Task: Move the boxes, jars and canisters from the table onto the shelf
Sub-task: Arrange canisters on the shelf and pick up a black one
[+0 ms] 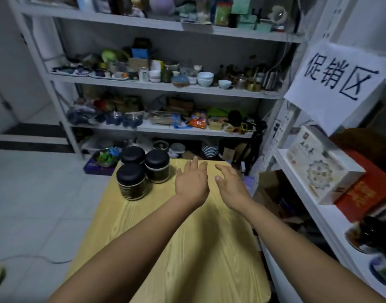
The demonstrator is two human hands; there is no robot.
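Three squat dark jars with black domed lids point(132, 182) stood clustered at the far left corner of the yellow wood-grain desk point(187, 248). The left hand point(192, 182) and right hand point(230, 184) hovered just right of them, each grip open and empty. The jars looked rigid, smooth and probably weighty, so wrapping the body below the lid seemed safest. The white metal shelf point(285, 162) on the right already bore a white printed box point(318, 169).

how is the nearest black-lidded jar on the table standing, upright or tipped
Upright: the nearest jar stands on its base on the table, with its black lid on top.
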